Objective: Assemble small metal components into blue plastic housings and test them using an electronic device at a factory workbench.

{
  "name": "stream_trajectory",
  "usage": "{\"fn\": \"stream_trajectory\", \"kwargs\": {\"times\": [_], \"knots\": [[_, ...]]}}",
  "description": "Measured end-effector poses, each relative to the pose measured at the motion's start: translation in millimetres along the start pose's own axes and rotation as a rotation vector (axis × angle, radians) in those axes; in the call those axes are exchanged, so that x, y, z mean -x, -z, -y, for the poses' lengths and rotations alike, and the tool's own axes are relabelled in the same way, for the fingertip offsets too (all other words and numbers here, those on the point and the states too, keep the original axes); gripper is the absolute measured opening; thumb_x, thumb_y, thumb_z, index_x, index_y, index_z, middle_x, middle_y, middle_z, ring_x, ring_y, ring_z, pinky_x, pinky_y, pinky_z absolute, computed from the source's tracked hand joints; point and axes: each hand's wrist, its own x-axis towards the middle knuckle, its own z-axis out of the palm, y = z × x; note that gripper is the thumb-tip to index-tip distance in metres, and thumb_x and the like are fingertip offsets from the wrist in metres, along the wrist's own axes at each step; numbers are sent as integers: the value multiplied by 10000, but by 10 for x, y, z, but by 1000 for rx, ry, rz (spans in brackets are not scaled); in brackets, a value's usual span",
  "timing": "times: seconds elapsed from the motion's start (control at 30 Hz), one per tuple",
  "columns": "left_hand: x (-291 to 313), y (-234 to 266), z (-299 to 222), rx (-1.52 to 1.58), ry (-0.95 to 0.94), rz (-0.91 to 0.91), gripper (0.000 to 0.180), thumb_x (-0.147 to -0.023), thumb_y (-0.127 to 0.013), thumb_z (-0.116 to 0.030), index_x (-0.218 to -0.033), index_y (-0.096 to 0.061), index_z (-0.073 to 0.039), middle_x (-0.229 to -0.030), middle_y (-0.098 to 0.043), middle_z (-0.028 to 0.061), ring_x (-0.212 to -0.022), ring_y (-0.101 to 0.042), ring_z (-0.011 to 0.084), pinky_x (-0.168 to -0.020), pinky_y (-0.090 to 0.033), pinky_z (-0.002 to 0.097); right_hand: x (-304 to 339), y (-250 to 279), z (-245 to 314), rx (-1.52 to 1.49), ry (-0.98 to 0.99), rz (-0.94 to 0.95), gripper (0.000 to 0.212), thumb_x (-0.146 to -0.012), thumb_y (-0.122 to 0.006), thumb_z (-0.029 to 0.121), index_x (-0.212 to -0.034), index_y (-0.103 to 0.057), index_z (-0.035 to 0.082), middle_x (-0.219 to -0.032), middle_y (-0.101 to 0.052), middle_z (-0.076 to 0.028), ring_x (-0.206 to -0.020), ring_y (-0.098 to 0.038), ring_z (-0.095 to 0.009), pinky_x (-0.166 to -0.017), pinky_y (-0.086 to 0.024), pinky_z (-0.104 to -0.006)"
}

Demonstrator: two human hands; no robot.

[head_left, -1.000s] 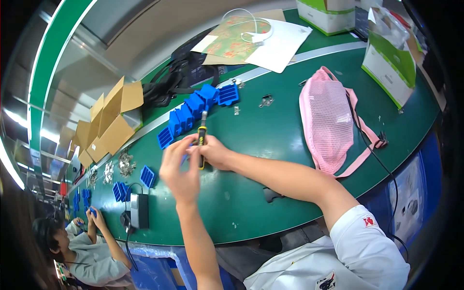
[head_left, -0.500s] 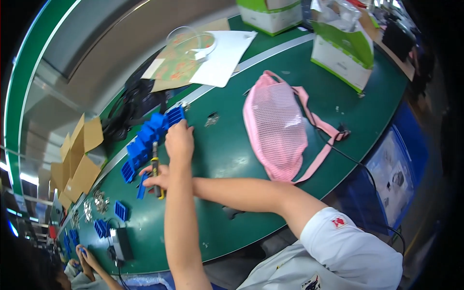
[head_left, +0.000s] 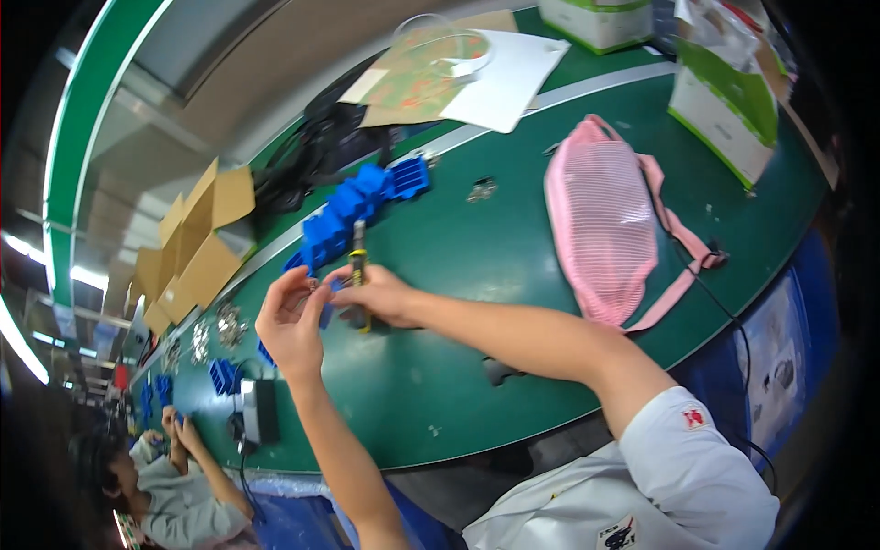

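My right hand [head_left: 383, 295] is closed around a slim hand tool [head_left: 358, 266] with a black-and-yellow handle and a metal end pointing away; its exact kind is unclear. The same hand's fingertips also hold a small blue plastic piece [head_left: 328, 307], partly hidden and blurred. Close beside it on the left, my left hand [head_left: 291, 316] has its thumb and fingers pinched together over something tiny that I cannot make out. Just beyond both hands, a row of blue plastic parts [head_left: 341, 218] with slots lies on the green table [head_left: 458, 385], ending in a blue slotted tray [head_left: 409, 178].
A pink mesh bag [head_left: 605, 229] lies to the right. Open cardboard boxes [head_left: 203, 261] and piles of small metal parts [head_left: 229, 325] are on the left, with a black power adapter [head_left: 261, 412] nearer. A co-worker [head_left: 179, 486] sits lower left. Green-white cartons [head_left: 724, 119] stand far right.
My left hand has come back from the far blue tray to beside my right hand, now pinched. The right hand keeps the tool and blue piece. The whole view has shifted.
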Motion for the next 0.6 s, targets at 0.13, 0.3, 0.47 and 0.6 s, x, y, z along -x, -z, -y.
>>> {"fn": "stream_trajectory", "kwargs": {"times": [0.13,0.3,0.47,0.6], "knots": [[190,444,549,88,23,-193,183,-804,-672,44,-982,-629,49,-851,-636,73,-765,-657,171,-705,-550,282,29,-43,50,48,-78,54,349,-849,-654,99,-1175,-537,54,-976,-591,-31,-927,-613,-145,-782,-540,-331],[175,491,629,-90,54,-243,169,-789,-694,62,-949,-674,13,-741,-568,4,-630,-506,69,-627,-439,193,38,-49,90,56,-140,87,361,-883,-605,153,-1222,-517,64,-986,-627,-43,-909,-629,-150,-763,-510,-328],[209,410,560,87,65,-165,171,-813,-658,70,-983,-635,62,-857,-644,88,-773,-643,145,-674,-553,260,62,-38,97,105,-138,103,369,-893,-583,173,-1236,-500,65,-983,-626,-61,-905,-619,-140,-799,-490,-327],[241,370,529,134,19,-153,180,-829,-632,78,-1008,-612,84,-911,-647,104,-838,-652,174,-714,-558,279,67,-54,77,105,-130,118,383,-885,-597,177,-1238,-500,66,-995,-624,-60,-922,-608,-135,-796,-482,-312]]}}
